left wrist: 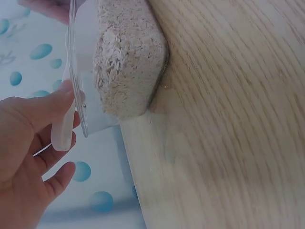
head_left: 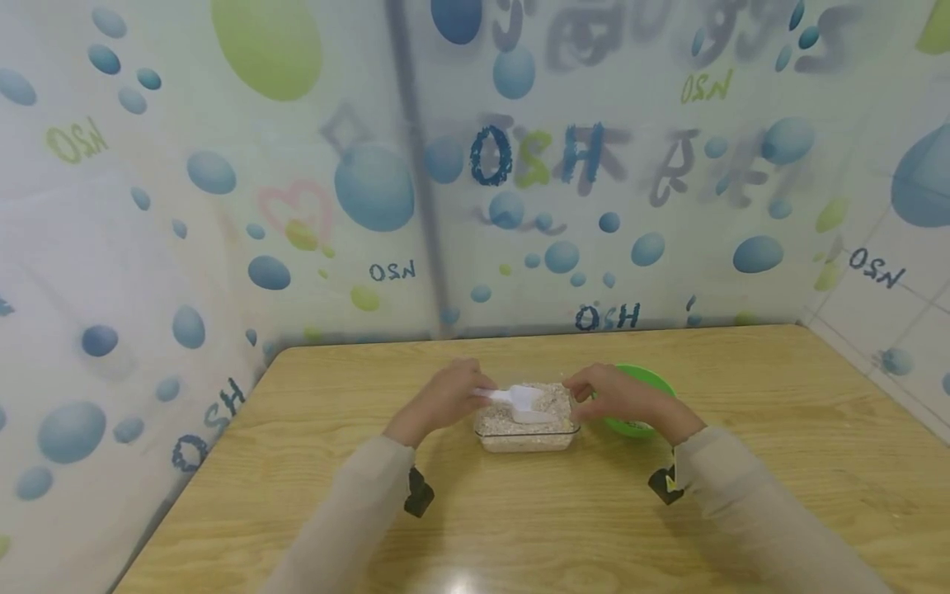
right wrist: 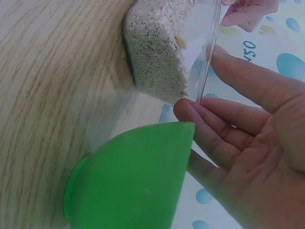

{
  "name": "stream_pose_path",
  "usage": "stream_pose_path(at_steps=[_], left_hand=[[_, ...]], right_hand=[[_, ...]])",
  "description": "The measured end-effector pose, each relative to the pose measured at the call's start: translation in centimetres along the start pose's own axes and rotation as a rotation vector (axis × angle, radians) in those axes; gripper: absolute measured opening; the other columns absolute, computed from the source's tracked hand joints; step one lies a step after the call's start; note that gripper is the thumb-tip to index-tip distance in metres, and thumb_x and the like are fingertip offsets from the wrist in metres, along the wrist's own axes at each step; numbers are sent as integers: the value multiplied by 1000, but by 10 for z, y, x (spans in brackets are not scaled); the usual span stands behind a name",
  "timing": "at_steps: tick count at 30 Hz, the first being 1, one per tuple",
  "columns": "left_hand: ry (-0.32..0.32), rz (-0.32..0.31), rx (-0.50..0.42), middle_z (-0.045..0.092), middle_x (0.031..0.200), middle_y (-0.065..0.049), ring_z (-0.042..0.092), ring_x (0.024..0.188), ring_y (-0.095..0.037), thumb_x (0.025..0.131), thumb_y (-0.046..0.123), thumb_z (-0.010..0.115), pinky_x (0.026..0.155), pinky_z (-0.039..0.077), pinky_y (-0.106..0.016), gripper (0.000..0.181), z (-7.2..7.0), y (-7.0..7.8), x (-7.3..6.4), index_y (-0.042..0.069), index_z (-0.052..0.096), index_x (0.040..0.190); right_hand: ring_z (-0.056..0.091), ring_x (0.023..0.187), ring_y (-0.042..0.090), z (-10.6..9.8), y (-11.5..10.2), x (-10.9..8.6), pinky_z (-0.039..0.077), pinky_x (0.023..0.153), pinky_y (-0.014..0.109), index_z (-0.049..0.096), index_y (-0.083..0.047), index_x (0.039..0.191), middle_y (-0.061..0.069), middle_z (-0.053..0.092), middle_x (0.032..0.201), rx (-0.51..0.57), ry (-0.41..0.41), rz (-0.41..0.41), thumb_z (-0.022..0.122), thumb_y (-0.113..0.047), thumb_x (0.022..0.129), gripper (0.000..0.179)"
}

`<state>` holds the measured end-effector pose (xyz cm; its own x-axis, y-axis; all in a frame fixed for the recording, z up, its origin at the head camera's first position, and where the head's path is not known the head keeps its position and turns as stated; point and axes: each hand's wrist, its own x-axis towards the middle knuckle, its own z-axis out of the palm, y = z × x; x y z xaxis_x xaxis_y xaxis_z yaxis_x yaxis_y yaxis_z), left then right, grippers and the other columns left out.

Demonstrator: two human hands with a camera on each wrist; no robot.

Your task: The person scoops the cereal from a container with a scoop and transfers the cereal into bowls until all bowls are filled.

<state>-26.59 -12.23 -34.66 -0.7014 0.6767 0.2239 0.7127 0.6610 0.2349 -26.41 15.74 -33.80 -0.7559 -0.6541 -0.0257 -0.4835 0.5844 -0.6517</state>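
Note:
A clear glass container (head_left: 527, 444) full of pale, oat-like flakes (left wrist: 128, 52) stands on the table. Over the flakes lies a white plastic scoop (head_left: 525, 400), its bowl toward the container's middle. My left hand (head_left: 451, 394) pinches the scoop's handle (left wrist: 63, 131) at the container's left rim, thumb on one side and fingers curled on the other. On the opposite side, my right hand (head_left: 612, 392) grips the container's rim near a corner between thumb and fingertips. Beside that hand, partly hidden under it, is a green bowl (right wrist: 138, 176).
The wooden table (head_left: 356, 511) extends in front of and around the container. Behind it hangs a pale curtain (head_left: 312, 247) with blue and green spots. The green bowl stands just right of the container, and its contents are mostly hidden.

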Motion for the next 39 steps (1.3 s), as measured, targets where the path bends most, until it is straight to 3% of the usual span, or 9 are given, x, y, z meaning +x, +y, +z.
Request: stream_pose_path(at_steps=[5,10,16,26,39], left_hand=[[-39,-6,-25,50,80,-1,45,76,-17,87,9,62,69,39,-29,18,-1,6,2,2,68,102],[-76,-45,-29,49,81,-2,45,78,-17,87,8,62,71,39,-31,17,-1,9,5,4,68,102],[-113,-103,3,54,89,-3,50,85,-20,88,11,62,75,41,-34,20,0,10,7,6,68,106],[3,-116,59,55,91,0,49,87,-21,83,18,66,80,35,-43,21,9,9,1,10,70,102],[47,-163,8,52,82,3,49,80,-20,82,17,68,75,33,-41,21,5,7,-2,11,71,102]], right_hand=[[58,99,29,0,3,-1,50,77,36,49,13,123,24,56,116,-1,-8,-63,67,-25,85,57],[57,102,33,1,-1,0,48,81,37,48,14,124,25,54,119,5,-2,6,67,-17,84,54],[57,103,33,1,-1,1,48,81,38,48,14,123,25,54,119,-7,3,23,67,-13,84,51],[58,101,33,3,1,2,49,80,37,49,16,121,26,55,116,-7,12,5,68,-14,83,52],[56,102,35,3,1,-1,48,81,38,46,16,123,28,52,120,15,6,-22,66,-13,85,52]])
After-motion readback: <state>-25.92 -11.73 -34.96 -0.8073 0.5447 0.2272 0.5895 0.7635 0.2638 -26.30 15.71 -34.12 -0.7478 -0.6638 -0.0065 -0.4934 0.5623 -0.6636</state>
